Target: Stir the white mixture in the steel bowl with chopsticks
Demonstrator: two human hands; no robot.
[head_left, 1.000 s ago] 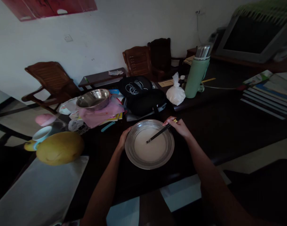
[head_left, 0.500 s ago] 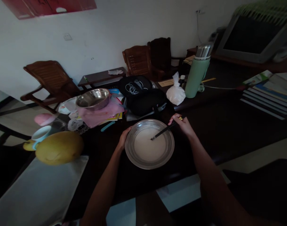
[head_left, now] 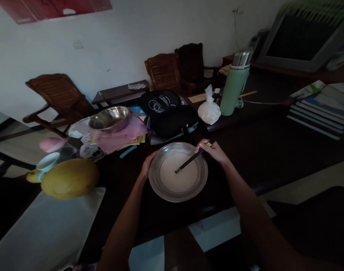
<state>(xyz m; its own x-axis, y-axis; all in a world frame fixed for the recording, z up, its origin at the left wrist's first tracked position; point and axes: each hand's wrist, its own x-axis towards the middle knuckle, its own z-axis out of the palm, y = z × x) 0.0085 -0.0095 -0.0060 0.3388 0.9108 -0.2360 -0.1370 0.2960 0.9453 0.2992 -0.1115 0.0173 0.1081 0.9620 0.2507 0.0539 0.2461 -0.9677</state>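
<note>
A metal bowl (head_left: 159, 190) stands on the dark table, holding a smooth, whitish liquid mixture (head_left: 178, 180). My left hand (head_left: 148, 164) grips the bowl's left side, its fingers partly hidden against the outer wall. Between the fingers of my right hand (head_left: 213, 151) are black chopsticks (head_left: 189, 160) with gold-coloured upper ends. They slant down over the bowl's right rim, and their tips are at the mixture's surface. Behind the bowl sits a knotted clear bag of white powder (head_left: 209, 113).
A green thermos (head_left: 234, 90) stands beside the bag, with stacked books (head_left: 320, 113) farther right. An open black case (head_left: 170, 118) lies behind the bowl. To the left are a second metal bowl (head_left: 110, 126) on pink cloth, a large yellow fruit (head_left: 72, 178) and a light-blue mug (head_left: 49, 163).
The chopsticks and my right hand have moved left and slightly toward me, with the tips shifting across the mixture. My left hand stays on the bowl. The whole view has shifted a little.
</note>
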